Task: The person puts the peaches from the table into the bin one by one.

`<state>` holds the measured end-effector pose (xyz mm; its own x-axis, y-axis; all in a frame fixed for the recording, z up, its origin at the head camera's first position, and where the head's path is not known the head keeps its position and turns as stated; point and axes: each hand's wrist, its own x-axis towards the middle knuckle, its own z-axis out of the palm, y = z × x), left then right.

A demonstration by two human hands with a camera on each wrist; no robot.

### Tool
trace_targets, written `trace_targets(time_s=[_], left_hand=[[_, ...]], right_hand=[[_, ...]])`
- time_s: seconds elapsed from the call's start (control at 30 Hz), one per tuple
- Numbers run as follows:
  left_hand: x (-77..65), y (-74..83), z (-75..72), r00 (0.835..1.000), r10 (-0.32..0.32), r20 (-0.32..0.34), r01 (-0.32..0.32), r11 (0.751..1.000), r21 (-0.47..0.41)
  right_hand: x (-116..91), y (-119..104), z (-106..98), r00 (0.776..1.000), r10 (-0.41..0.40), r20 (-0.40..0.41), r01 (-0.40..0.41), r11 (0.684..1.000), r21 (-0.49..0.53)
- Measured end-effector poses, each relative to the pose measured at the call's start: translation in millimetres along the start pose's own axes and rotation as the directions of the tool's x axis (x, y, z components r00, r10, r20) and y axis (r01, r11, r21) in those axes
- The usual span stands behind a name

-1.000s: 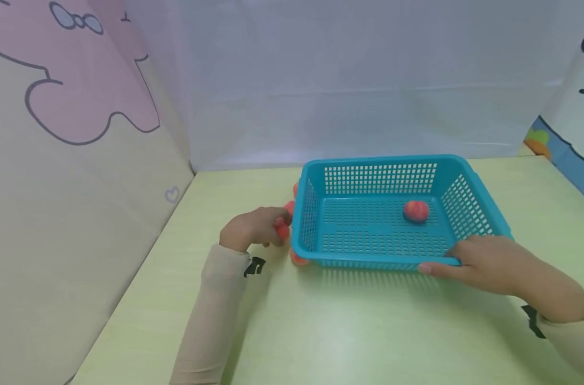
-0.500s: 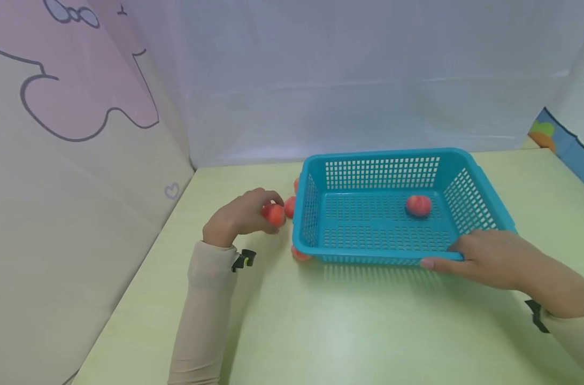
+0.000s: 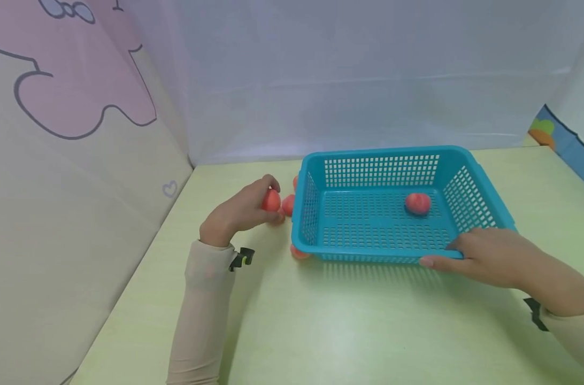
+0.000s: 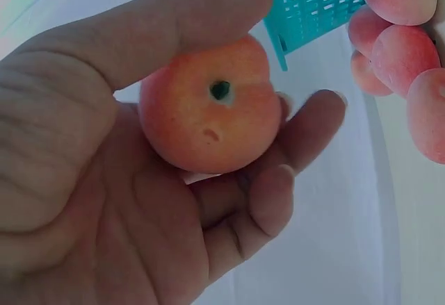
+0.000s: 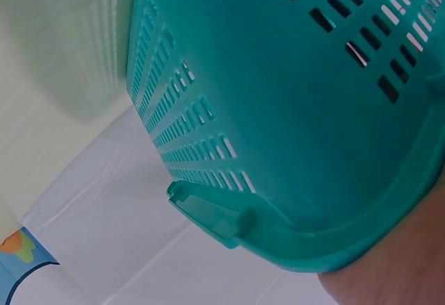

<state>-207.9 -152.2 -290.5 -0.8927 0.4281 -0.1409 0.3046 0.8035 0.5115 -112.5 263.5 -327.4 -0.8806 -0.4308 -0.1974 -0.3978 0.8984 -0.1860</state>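
My left hand holds a peach between thumb and fingers, left of the blue-green plastic basket. The peach's stem hollow with a dark green spot faces the left wrist camera. Several more peaches cluster by the basket's left end, partly hidden by it; one peach shows at its front left corner. My right hand grips the front rim near the right corner, thumb outside and fingers over the edge. Inside the basket, a single peach rests on the slotted floor toward the right.
A pale green table carries everything. Behind it hangs a white sheet. On the left stands a cloth with a pink cartoon figure, and another printed cloth hangs at the right.
My left hand has drawn a peach out from beside the basket, moving left and slightly away from me. The right hand keeps its grip on the rim.
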Motion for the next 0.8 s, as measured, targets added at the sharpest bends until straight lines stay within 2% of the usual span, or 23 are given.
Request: trace_targets(time_s=[0.17,0.47,0.57,0.8], left_hand=[[-1.0,0.0,-1.0,0.999,0.041,-0.023,-0.04,0.999,0.037],[6.7,0.3,3.9,0.999,0.041,-0.013,-0.041,0.999,0.029],[7.8,3.2,4.7,0.999,0.033,-0.024,-0.032,0.998,0.05],[8.2,9.3,7.7,0.997,-0.028,-0.067,0.033,0.996,0.084]], right_hand=[[1,1,0,1.0,-0.003,0.007,0.004,1.0,-0.011],[1,1,-1,1.0,0.009,0.027,-0.009,1.0,-0.007],[1,1,-1,1.0,0.008,0.029,-0.008,1.0,-0.009],[2,0,-2,1.0,0.01,0.025,-0.009,1.0,-0.008]])
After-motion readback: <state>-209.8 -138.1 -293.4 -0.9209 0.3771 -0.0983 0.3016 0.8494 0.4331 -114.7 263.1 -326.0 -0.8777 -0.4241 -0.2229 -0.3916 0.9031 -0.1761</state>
